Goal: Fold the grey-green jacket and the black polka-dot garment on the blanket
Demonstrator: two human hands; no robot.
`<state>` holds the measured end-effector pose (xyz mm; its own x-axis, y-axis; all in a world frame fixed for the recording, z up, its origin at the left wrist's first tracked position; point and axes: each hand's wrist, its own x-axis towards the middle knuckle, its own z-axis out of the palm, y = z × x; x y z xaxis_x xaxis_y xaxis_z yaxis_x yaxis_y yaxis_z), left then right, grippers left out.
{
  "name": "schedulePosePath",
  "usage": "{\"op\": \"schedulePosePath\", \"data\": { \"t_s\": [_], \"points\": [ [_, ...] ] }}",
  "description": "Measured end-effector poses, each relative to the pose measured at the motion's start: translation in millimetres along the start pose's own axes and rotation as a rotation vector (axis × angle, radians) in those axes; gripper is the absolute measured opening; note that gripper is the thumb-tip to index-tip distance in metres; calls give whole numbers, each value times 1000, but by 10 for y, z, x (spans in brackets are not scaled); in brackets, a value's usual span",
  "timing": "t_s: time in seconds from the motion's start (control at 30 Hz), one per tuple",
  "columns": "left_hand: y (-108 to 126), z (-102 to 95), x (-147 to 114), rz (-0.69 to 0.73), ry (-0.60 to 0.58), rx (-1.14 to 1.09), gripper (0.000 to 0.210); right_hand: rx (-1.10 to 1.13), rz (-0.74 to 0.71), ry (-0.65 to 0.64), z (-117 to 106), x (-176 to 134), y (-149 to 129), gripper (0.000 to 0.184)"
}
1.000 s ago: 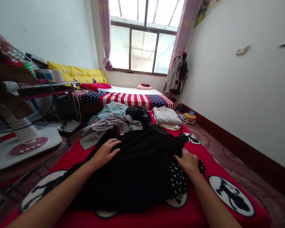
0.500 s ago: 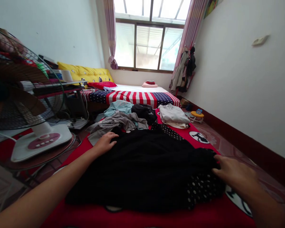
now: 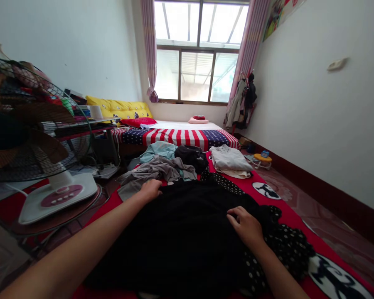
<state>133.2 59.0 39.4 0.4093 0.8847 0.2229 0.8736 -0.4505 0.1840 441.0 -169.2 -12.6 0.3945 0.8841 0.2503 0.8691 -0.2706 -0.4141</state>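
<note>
A black top (image 3: 180, 232) with white-dotted sleeves lies spread over the red bed cover (image 3: 102, 218). One dotted sleeve (image 3: 291, 249) fans out at the lower right; the other dotted part runs along the far edge. At the top's far left edge, my left hand (image 3: 151, 190) has its fingers curled down on the black cloth, the fingertips partly hidden. My right hand (image 3: 245, 226) is over the right half of the top, loosely bent, with thumb and forefinger apart and nothing visible between them.
Beyond the top lie a crumpled grey garment (image 3: 156, 170), a light blue cloth (image 3: 158, 150), a black bundle (image 3: 191, 158) and a folded pale grey garment (image 3: 230, 160). A fan (image 3: 59, 191) stands at left. A second bed (image 3: 180, 137) is under the window.
My right hand has let go of the dotted sleeve at the right and moved left over the black cloth. The sleeve now lies spread outward. The view has tilted up slightly.
</note>
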Motion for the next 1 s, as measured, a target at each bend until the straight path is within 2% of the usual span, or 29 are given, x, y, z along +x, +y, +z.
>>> {"op": "schedulePosePath", "data": {
  "t_s": [0.13, 0.2, 0.27, 0.33, 0.43, 0.5, 0.57, 0.63, 0.7, 0.8, 0.87, 0.93, 0.97, 1.0],
  "points": [
    [-131, -259, 141, -113, 297, -81, 21, -107, -12, -20, -70, 10, -30, 24],
    [-148, -241, 175, -141, 444, -152, 25, -230, -32, -97, -137, 149, -110, 21],
    [-115, -93, 150, -138, 532, -226, 29, -260, -11, -195, -189, 397, -209, 14],
    [-60, 133, 70, -122, 570, -287, 32, -182, 54, -240, -200, 716, -296, 19],
    [-28, 457, -88, -107, 608, -365, 30, -57, 147, -187, -104, 1184, -354, 49],
    [-62, 591, -164, -104, 628, -412, 26, 8, 204, -166, 15, 1408, -346, 71],
    [-109, 648, -200, -93, 641, -477, 25, 164, 299, -195, 133, 1546, -323, 88],
    [-130, 642, -213, -83, 647, -545, 23, 329, 372, -239, 209, 1612, -307, 90],
    [-108, 590, -228, -80, 688, -575, 22, 429, 388, -246, 227, 1629, -303, 74],
    [-19, 471, -270, -37, 840, -543, 21, 482, 349, -174, 179, 1565, -281, 48],
    [41, 406, -296, 25, 919, -496, 18, 529, 314, -14, 142, 1451, -213, 40],
    [77, 386, -304, 74, 929, -458, 15, 568, 279, 211, 116, 1287, -85, 40],
    [85, 395, -301, 87, 907, -447, 15, 567, 256, 288, 103, 1200, -5, 40],
    [88, 415, -294, 89, 869, -440, 15, 543, 235, 305, 85, 1117, 77, 37]
  ]
}}
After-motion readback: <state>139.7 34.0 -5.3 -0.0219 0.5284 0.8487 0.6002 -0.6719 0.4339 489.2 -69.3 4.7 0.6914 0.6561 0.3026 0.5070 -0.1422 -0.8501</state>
